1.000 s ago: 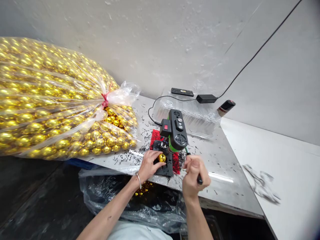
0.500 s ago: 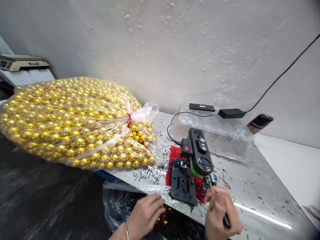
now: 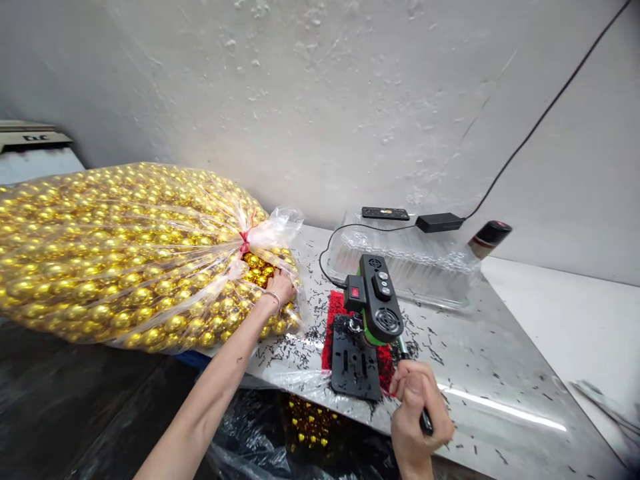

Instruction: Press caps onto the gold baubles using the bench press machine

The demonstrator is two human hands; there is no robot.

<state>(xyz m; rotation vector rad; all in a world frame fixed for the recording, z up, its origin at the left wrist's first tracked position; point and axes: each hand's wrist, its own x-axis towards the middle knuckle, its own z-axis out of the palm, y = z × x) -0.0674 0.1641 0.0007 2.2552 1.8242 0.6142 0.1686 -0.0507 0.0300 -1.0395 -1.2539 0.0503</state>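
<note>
My left hand [image 3: 281,287] reaches into an opening of a big clear plastic bag [image 3: 243,270] full of shiny gold balls [image 3: 259,273]. Its fingertips are hidden among the balls, so I cannot see whether they hold one. A silver bangle circles that wrist. My right hand [image 3: 423,410] is closed around the black-gripped lever [image 3: 427,421] of a small bench machine. The machine has a black and green head [image 3: 383,300], a red switch and a slotted black base plate [image 3: 355,367]. No ball shows on the plate.
A red mat [image 3: 333,327] lies under the machine, with black shavings scattered around. Behind stand a clear plastic tray [image 3: 415,260], a black remote [image 3: 385,213], a power adapter [image 3: 440,222] and a dark can [image 3: 490,237]. Below the table edge, a bag holds gold balls [image 3: 310,423].
My left hand has moved from the table's front edge up and left into the opening of the ball bag. My right hand stays on the lever. The whole view has shifted slightly.
</note>
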